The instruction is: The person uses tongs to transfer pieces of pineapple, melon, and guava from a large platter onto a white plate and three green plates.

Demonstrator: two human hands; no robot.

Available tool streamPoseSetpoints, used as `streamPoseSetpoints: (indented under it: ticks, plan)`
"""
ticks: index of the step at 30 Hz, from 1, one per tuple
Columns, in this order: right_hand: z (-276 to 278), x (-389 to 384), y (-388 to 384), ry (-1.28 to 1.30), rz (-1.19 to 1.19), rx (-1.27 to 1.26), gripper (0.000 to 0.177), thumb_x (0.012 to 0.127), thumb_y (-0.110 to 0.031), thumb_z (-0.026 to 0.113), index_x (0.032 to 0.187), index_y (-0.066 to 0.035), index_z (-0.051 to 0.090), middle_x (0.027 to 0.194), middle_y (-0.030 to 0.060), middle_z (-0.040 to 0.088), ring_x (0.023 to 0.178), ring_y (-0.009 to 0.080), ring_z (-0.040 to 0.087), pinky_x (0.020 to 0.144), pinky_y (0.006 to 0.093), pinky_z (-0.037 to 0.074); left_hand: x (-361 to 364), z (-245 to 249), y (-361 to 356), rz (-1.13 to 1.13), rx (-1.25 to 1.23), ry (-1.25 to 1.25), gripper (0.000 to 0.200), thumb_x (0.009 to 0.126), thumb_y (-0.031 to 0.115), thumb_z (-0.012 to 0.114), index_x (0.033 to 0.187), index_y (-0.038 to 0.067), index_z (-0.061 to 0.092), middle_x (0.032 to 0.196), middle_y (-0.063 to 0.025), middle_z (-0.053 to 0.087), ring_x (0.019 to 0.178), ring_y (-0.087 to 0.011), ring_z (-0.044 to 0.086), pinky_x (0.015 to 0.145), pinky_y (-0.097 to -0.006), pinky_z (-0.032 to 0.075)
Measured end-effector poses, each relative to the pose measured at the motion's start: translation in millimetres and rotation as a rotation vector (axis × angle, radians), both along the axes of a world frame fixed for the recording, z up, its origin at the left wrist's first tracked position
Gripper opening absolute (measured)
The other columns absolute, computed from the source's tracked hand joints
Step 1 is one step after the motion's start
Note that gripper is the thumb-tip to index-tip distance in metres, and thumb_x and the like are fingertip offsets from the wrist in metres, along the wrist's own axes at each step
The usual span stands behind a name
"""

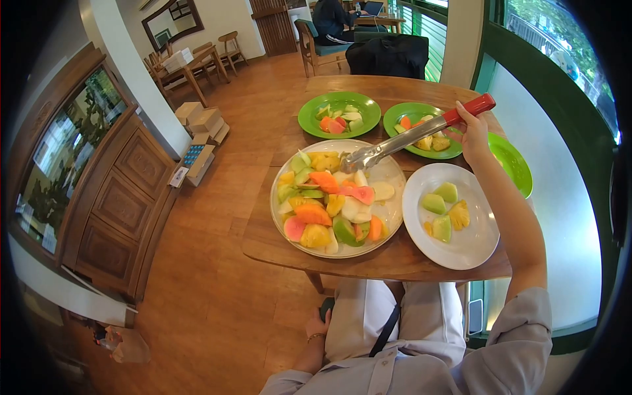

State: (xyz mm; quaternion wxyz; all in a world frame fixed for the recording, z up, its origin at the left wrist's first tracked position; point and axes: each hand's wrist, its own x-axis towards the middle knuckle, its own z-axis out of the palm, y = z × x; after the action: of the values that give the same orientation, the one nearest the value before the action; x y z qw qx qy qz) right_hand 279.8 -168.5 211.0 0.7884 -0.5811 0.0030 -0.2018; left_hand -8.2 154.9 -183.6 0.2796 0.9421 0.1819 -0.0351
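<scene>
Wooden surface [388,262] in a cafe room with plank floor, carved cabinet [125,197] on the left and cardboard boxes [201,125] by the wall. Far back, another person [332,20] sits at a separate table, with a black bag [388,56] just behind this surface.

Right hand [473,135] is raised over the far right side, its fingers [465,113] wrapped shut around the red handle of metal tongs [408,135]. The tongs slant down to the left, with tips nearly together over the far edge of the big white platter [272,204] of mixed cut fruit. Cannot tell if the tips pinch a piece.

White plate [477,253] sits just right of the platter, touching or nearly so, with a few green and yellow fruit pieces [446,212] on it. Three green plates sit further back:
- left green plate [309,122], holding fruit
- middle green plate [395,118], holding fruit, partly under the tongs
- right green plate [519,168], mostly behind the right forearm

Left hand [318,327] is low at the lap, below the surface edge, against something dark. Its fingers are hidden, so their grip can't be told.
</scene>
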Motion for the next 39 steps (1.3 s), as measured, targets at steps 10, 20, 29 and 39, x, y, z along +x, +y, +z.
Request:
streamPoseSetpoints:
  ticks: [10,20,29,39]
  plan:
    - [3,6,-24,0.021,-0.155,0.019,0.028,0.073,-0.016,0.057,0.09,-0.003,0.039,0.083,0.0116,0.052,0.073,0.0211,0.056,0.06,0.0349,0.051,0,-4,1,-0.005,0.0,0.022,0.052,0.075,0.053,0.036,0.098,0.008,0.046,0.07,-0.0203,0.056,0.063,-0.037,0.054,0.055,-0.0441,0.043]
    - [2,51,-12,-0.02,-0.261,0.264,0.041,0.071,-0.01,0.058,0.101,0.003,0.032,0.086,0.0187,0.051,0.07,0.0278,0.057,0.058,0.0372,0.053,0,2,0,-0.008,0.016,0.033,0.051,0.075,0.053,0.036,0.095,0.008,0.046,0.073,-0.0204,0.056,0.064,-0.0367,0.054,0.055,-0.0438,0.043]
    - [1,97,63,0.134,-0.667,0.219,0.058,0.07,-0.019,0.061,0.107,0.005,0.023,0.102,0.0223,0.044,0.084,0.0315,0.053,0.065,0.0372,0.05,0,2,-2,0.017,-0.015,-0.022,0.048,0.074,0.052,0.037,0.095,0.01,0.047,0.071,-0.0197,0.056,0.064,-0.0371,0.054,0.054,-0.0442,0.043]
    - [24,73,70,-0.196,-0.604,0.035,0.058,0.066,-0.024,0.065,0.105,0.001,0.029,0.094,0.0167,0.048,0.074,0.0227,0.055,0.059,0.0304,0.047,-1,4,-1,0.013,-0.01,-0.008,0.048,0.074,0.052,0.038,0.094,0.009,0.046,0.067,-0.0203,0.056,0.062,-0.0369,0.054,0.053,-0.0438,0.043]
